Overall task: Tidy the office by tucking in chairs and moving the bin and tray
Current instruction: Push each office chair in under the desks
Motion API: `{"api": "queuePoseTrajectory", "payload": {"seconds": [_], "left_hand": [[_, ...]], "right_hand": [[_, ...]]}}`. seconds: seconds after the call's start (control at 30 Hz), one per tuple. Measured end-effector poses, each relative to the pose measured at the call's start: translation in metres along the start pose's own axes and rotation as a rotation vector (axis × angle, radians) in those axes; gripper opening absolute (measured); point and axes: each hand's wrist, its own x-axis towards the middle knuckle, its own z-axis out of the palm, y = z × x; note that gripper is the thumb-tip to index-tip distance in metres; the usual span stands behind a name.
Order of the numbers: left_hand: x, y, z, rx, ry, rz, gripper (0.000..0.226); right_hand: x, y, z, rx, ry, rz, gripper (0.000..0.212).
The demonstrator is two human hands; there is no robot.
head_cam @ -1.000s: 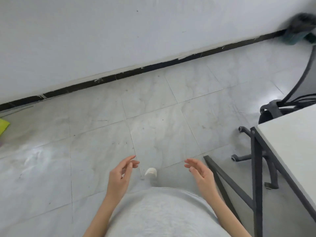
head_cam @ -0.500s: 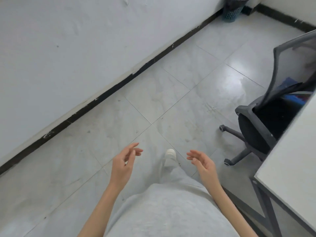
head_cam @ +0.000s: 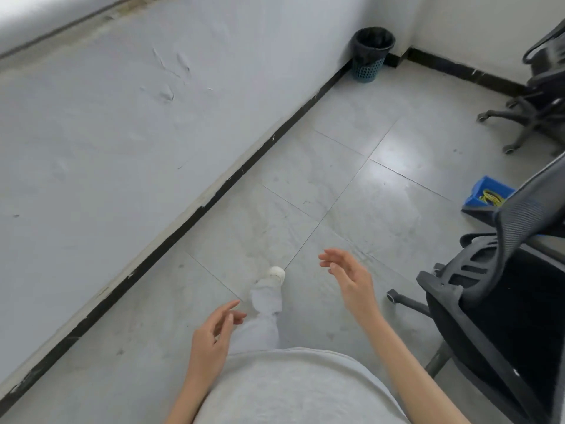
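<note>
Bin stands in the far corner as a person walks the office floor with both hands free.

The bin [head_cam: 373, 53], dark-lined over a teal lattice base, sits upright where the two walls meet, well apart from either hand. A black mesh chair [head_cam: 501, 289] stands just to the right of the right hand [head_cam: 351, 283], not touching it; a blue tray [head_cam: 486, 195] lies on the floor beyond the chair's back, and a second chair [head_cam: 538, 96] sits by the far wall. The left hand [head_cam: 211, 341] hangs low by the hip, the right is raised ahead; the fingers [head_cam: 331, 258] of both are loosely spread and hold nothing. Compared with half a second earlier, the view has swung toward the corner, bringing the whole bin and the tray into sight, and the right hand has lifted higher than the left.
</note>
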Motion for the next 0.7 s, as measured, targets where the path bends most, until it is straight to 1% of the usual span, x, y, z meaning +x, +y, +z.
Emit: {"api": "queuePoseTrajectory", "payload": {"seconds": [0.13, 0.23, 0.33, 0.43, 0.57, 0.67, 0.7], "left_hand": [[0.131, 0.038, 0.002, 0.030, -0.146, 0.069, 0.026], [0.223, 0.087, 0.008, 0.099, -0.293, 0.159, 0.027], [0.304, 0.140, 0.028, 0.187, -0.451, 0.252, 0.028], [0.369, 0.184, 0.065, 0.243, -0.572, 0.328, 0.025], [0.435, 0.221, 0.129, 0.302, -0.706, 0.392, 0.026], [0.470, 0.237, 0.182, 0.339, -0.792, 0.410, 0.025], [0.480, 0.242, 0.198, 0.348, -0.812, 0.414, 0.029]], "right_hand": [[0.070, 0.005, 0.003, -0.005, 0.147, 0.080, 0.036], [0.099, 0.002, 0.004, 0.038, 0.273, 0.164, 0.034], [0.121, -0.002, 0.001, 0.073, 0.406, 0.242, 0.033], [0.145, -0.008, -0.008, 0.118, 0.529, 0.301, 0.032], [0.197, -0.007, -0.032, 0.186, 0.709, 0.330, 0.030], [0.250, -0.006, -0.062, 0.208, 0.775, 0.324, 0.033], [0.269, -0.008, -0.075, 0.211, 0.791, 0.319, 0.034]]}}
